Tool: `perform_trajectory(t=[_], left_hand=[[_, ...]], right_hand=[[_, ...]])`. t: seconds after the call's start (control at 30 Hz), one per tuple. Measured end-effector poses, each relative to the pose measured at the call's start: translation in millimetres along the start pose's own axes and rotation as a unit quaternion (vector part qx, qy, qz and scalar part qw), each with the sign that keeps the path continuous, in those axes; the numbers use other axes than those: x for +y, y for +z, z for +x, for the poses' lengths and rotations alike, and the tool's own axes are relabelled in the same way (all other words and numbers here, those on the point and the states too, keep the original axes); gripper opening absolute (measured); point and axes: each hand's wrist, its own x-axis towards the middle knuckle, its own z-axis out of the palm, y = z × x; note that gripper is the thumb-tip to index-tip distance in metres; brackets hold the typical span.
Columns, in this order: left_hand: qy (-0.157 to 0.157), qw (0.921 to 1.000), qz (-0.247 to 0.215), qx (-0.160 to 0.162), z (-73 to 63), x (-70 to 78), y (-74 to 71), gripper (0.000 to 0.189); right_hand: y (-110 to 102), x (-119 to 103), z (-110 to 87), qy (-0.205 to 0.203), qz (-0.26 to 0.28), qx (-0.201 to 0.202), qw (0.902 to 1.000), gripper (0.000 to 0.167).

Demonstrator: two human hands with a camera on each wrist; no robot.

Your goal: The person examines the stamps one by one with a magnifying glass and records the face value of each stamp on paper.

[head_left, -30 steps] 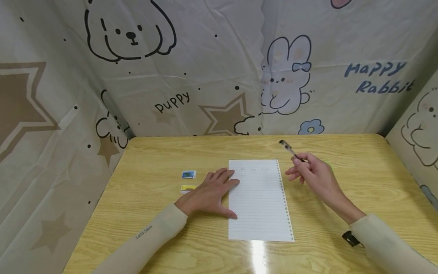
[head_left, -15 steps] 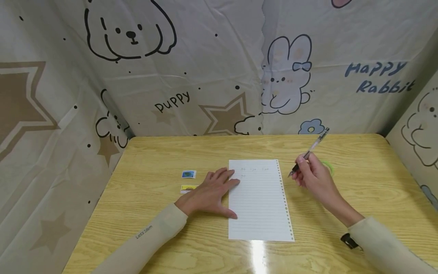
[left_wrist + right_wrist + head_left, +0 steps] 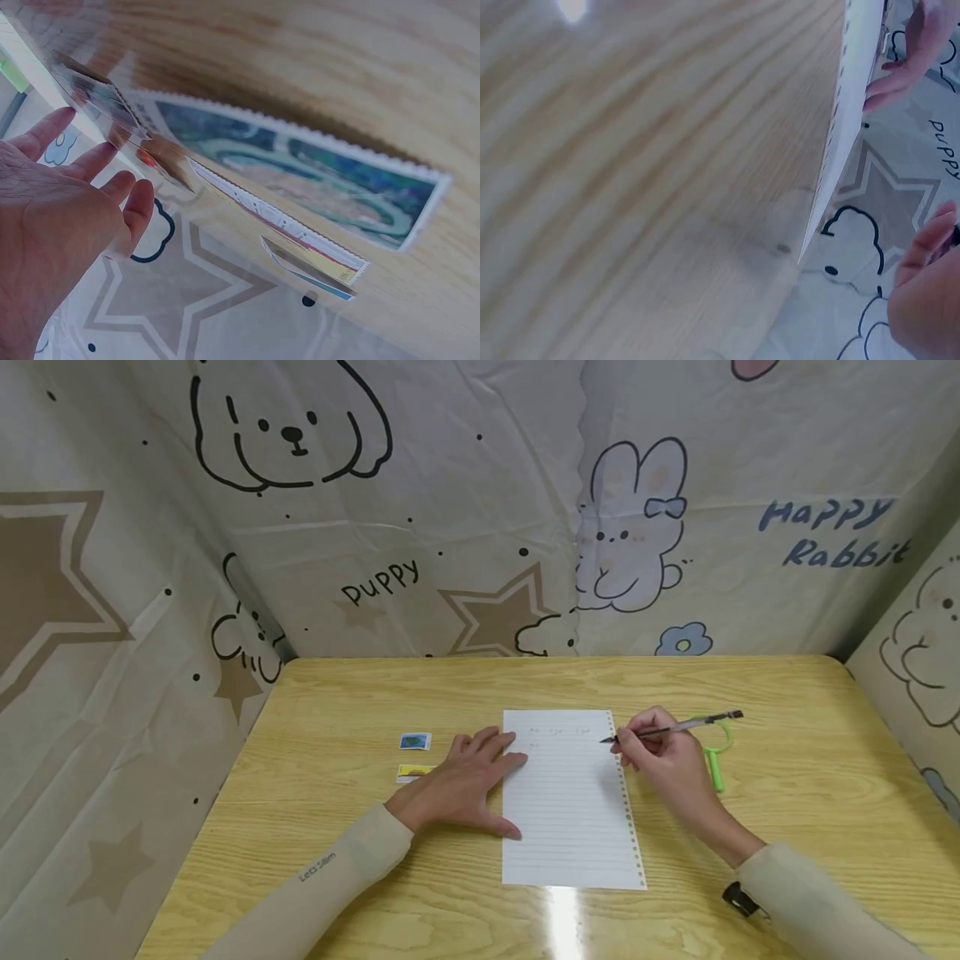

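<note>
A sheet of lined paper (image 3: 570,827) with punched holes down its right edge lies on the table, with faint handwriting near its top. My left hand (image 3: 465,781) rests spread on the paper's left edge, fingers and thumb extended. My right hand (image 3: 663,756) pinches a black-and-clear pen (image 3: 675,727), its tip over the upper right of the sheet. Left of the paper are a blue stamp (image 3: 415,741) and a yellow stamp (image 3: 412,772), the latter partly covered by the left hand. In the left wrist view, a large green-and-blue stamp (image 3: 300,172) lies among several perforated stamps.
A green magnifying glass (image 3: 716,770) lies behind the right hand, its ring partly hidden by hand and pen. The wooden table (image 3: 315,860) meets a printed cloth (image 3: 420,485) at the back and sides.
My right hand first turned the pen over so its tip points down, then moved left onto the paper's right edge. The magnifying glass came into view. The left hand stays put.
</note>
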Motion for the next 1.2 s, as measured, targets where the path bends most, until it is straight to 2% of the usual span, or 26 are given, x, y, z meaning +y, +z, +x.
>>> perform_trajectory(t=[0.3,0.53,0.9,1.2], left_hand=[[-0.003,0.9999,0.011,-0.004,2.5,-0.6,2.9,0.107],[-0.009,0.9999,0.004,-0.009,0.6,0.3,4.2,0.108],[-0.009,0.9998,0.01,-0.018,2.7,0.4,3.2,0.108],[-0.008,0.9998,0.008,-0.018,3.2,1.3,1.7,0.107]], right_hand=[[24,-2,7.5,0.071,-0.019,0.051,0.996,0.026],[39,2,20.3,0.125,-0.027,0.026,0.9915,0.022],[56,5,27.1,0.157,-0.018,0.002,0.9875,0.019],[61,5,31.9,0.187,-0.022,-0.002,0.9821,0.02]])
